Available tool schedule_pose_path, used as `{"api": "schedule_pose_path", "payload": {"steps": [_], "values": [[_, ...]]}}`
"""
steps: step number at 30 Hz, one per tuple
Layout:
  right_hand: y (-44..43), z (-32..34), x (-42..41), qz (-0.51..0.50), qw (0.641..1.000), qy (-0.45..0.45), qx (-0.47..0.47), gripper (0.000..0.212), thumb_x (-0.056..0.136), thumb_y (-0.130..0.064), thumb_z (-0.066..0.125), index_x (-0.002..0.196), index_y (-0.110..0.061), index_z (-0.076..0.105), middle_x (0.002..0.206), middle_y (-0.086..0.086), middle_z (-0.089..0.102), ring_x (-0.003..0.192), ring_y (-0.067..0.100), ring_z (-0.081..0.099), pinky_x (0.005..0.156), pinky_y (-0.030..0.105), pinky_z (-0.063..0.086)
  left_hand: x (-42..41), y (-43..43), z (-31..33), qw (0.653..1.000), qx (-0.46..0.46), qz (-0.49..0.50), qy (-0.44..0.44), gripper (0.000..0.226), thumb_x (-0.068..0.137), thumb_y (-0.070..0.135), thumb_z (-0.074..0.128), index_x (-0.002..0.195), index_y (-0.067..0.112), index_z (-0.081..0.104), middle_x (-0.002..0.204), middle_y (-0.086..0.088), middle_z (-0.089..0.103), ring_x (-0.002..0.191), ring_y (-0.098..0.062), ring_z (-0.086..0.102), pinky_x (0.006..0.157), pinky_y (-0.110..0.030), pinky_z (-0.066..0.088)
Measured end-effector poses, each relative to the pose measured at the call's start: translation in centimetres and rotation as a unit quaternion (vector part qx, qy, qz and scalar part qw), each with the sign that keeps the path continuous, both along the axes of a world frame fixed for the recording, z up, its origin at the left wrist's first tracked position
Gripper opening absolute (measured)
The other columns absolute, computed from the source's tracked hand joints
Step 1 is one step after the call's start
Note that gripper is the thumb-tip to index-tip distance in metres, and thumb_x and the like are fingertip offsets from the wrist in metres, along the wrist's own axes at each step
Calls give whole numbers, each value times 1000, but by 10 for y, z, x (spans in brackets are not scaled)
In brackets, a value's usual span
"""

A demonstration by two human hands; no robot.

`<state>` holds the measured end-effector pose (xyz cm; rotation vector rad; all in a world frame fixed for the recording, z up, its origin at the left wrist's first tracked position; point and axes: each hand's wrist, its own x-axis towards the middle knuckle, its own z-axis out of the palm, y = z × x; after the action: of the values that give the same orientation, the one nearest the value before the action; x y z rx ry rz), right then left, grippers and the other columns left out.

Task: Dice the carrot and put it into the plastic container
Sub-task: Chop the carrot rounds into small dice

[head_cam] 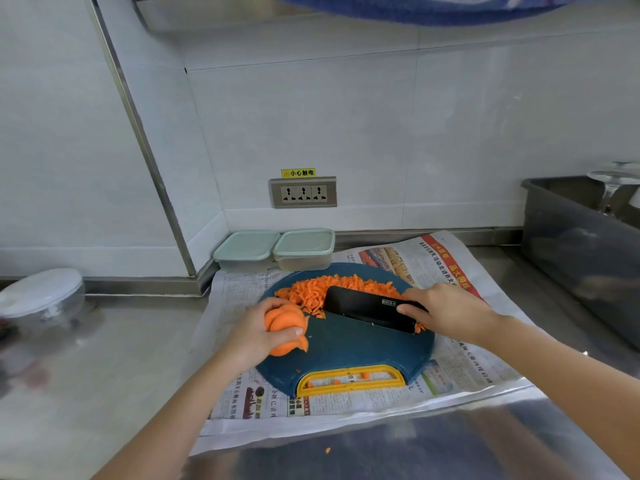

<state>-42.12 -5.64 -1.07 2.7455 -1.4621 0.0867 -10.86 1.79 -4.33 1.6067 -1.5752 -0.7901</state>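
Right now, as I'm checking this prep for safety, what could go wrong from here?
The left hand grips loose carrot slices close to the knife in the right hand; its fingers could be nicked. The diced carrot is heaped at the cutting board's far edge, so bits may spill onto the newspaper. Both plastic containers have lids on, which could make the transfer awkward.

Bright, even white light washes the tiled wall (pixel 311 109), leaving only faint, soft shadows. The steel worktop (pixel 69 393) shows dull, smeared reflections rather than hard glare. Wide-angle distortion bends the corner trim (pixel 138 140) and stretches the frame's edges. The lidded bowl (pixel 41 299) at far left and the grey tub (pixel 581 258) at right are smeared and soft, while the carrot (pixel 285 323) at centre is fairly sharp
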Motion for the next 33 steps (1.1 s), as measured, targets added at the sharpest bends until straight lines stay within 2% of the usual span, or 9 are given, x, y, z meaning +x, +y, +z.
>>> {"api": "schedule_pose_path", "payload": {"steps": [3, 6, 12, 16, 19, 21, 24, 31, 33], "values": [[12, 2, 4, -11, 1000, -28, -5, 36, 99, -49, 35, 114, -23, 54, 84, -6, 58, 65, 9, 53, 51, 17, 38, -5, 2, 1, 1000, 2, -16, -11, 61, 52, 59, 74, 107, 44, 51, 110, 13, 59, 96, -4, 60, 75, -22, 50], [26, 6, 16, -15, 999, -50, -14, 38, 98, -51, 35, 113, -23, 56, 90, -2, 65, 72, 12, 60, 58, 24, 49, -4, 0, -1, 997, 2, -22, -73, 49, 71, 47, 78, 111, 42, 51, 111, 17, 58, 99, -2, 58, 83, -27, 50], [48, 10, 41, -50, 998, -25, 12, 38, 100, -48, 35, 105, -18, 58, 84, -3, 50, 76, 16, 50, 65, 28, 44, -2, -7, -6, 991, 32, 8, -132, 40, 87, 44, 63, 119, 24, 51, 113, 5, 59, 99, -11, 58, 86, -32, 50], [63, 8, 58, -79, 996, -25, 29, 39, 102, -44, 33, 107, -15, 57, 98, 3, 61, 80, 19, 53, 64, 27, 42, -3, -4, -4, 986, -5, 15, -164, 46, 93, 41, 55, 134, 29, 38, 118, 6, 56, 103, -12, 56, 86, -28, 47], [77, 8, 79, -93, 995, -7, 35, 37, 103, -38, 33, 110, -10, 57, 103, 7, 63, 87, 24, 61, 62, 30, 43, -12, -2, -6, 978, -46, 62, -196, 35, 100, 33, 42, 134, 24, 45, 117, -1, 63, 101, -16, 60, 84, -27, 47], [85, 4, 99, -95, 994, -2, 47, 30, 103, -30, 37, 114, -8, 55, 109, 9, 64, 97, 27, 63, 63, 30, 42, -21, -2, -13, 977, -59, 108, -172, 36, 103, 27, 35, 134, 16, 49, 125, -6, 60, 111, -19, 57, 91, -25, 41], [95, -1, 124, -90, 994, -8, 58, 21, 100, -14, 43, 117, -5, 51, 115, 12, 62, 105, 30, 61, 67, 32, 40, -35, 0, -22, 981, -75, 171, -61, 38, 104, 19, 30, 134, 8, 49, 135, -9, 53, 125, -21, 48, 101, -26, 33], [100, 2, 125, -75, 992, -47, 88, 20, 98, -13, 45, 114, -4, 52, 114, 14, 61, 103, 30, 61, 67, 31, 40, -44, -9, -15, 961, -71, 238, 123, 32, 101, 9, 32, 124, 11, 54, 122, -4, 57, 118, -20, 50, 97, -27, 36], [104, 1, 124, -84, 990, -55, 97, 20, 98, -14, 45, 114, -4, 51, 114, 14, 61, 103, 30, 61, 67, 31, 40, -46, -7, -17, 961, -83, 234, 119, 30, 100, 8, 33, 117, 13, 57, 117, 1, 57, 116, -17, 51, 96, -26, 36]]}}
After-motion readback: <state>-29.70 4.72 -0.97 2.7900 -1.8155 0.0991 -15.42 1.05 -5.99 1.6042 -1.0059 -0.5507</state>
